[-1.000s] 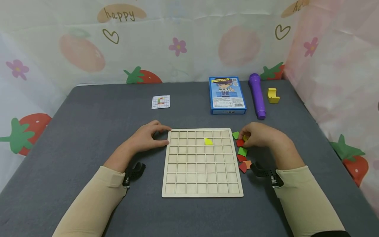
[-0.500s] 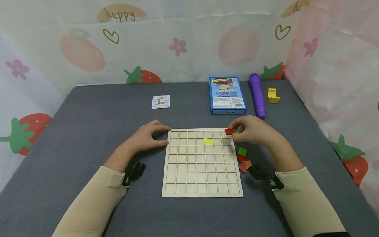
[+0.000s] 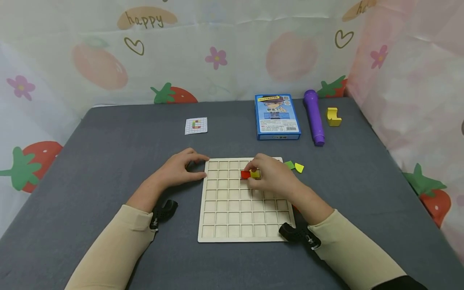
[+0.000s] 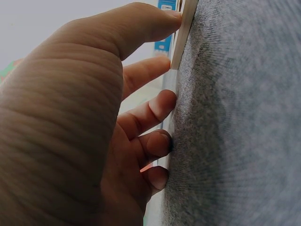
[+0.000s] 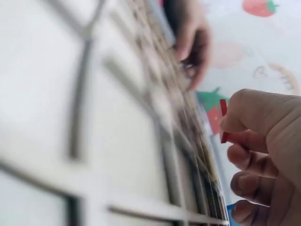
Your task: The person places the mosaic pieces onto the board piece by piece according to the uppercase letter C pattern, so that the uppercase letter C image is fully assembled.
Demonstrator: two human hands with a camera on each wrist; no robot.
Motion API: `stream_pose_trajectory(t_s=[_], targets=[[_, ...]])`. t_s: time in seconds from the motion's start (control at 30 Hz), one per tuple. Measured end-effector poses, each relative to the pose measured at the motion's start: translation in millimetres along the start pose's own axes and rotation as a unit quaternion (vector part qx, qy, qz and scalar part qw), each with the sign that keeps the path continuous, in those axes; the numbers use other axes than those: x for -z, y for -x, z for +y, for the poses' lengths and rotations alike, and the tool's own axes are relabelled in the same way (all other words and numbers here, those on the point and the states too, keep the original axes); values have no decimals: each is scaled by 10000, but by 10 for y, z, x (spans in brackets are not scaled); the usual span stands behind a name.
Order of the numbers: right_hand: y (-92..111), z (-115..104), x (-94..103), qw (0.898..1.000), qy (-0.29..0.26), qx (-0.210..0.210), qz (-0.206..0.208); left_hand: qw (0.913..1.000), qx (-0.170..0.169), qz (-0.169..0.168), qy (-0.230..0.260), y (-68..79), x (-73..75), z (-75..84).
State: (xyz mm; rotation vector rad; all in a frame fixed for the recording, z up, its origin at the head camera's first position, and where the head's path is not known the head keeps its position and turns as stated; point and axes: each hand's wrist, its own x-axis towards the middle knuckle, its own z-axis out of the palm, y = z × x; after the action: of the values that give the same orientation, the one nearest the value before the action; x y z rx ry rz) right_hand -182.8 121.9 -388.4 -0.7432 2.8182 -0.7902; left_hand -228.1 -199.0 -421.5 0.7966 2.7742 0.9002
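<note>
My right hand is over the upper part of the wooden grid board, pinching a red tile between thumb and fingers. In the right wrist view that red tile is seen edge-on at the fingertips. A yellow tile with a curved side lies in a cell just right of the red one, partly covered by the fingers. At the board's upper left corner, my left hand touches the edge with extended thumb and index finger; its other fingers bend loosely near the cloth.
Right of the board lie a green tile and a yellow tile; my right forearm hides most of the other tiles. Behind stand a pattern card, a blue box, a purple microphone-shaped object and a yellow block.
My right hand has picked up the red tile from the loose tiles at the right and carried it left over the board, beside the yellow tile. The left hand has stayed at the corner.
</note>
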Motion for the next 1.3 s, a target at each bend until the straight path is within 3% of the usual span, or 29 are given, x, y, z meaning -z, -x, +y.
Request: stream_pose_trajectory(t_s=[0.17, 0.3, 0.43, 0.6, 0.83, 1.03, 1.3], targets=[[9, 37, -142, 9995, 269, 106, 121, 10000, 45, -1, 37, 0, -8, 3], [25, 46, -179, 9978, 404, 223, 483, 10000, 51, 7, 12, -5, -8, 1], [42, 12, -190, 9961, 511, 57, 718, 10000, 24, 23, -30, -8, -3, -5], [45, -34, -163, 9967, 536, -133, 600, 10000, 25, 26, -30, 5, 5, -2], [47, 69, 116, 9969, 149, -602, 488, 10000, 38, 2, -7, 16, 1, 8], [73, 301, 415, 9946, 133, -1014, 177, 10000, 59, -8, -9, 12, 10, 26], [174, 648, 707, 9879, -213, -1437, -541, 10000, 22, 11, 60, 11, -9, -22]])
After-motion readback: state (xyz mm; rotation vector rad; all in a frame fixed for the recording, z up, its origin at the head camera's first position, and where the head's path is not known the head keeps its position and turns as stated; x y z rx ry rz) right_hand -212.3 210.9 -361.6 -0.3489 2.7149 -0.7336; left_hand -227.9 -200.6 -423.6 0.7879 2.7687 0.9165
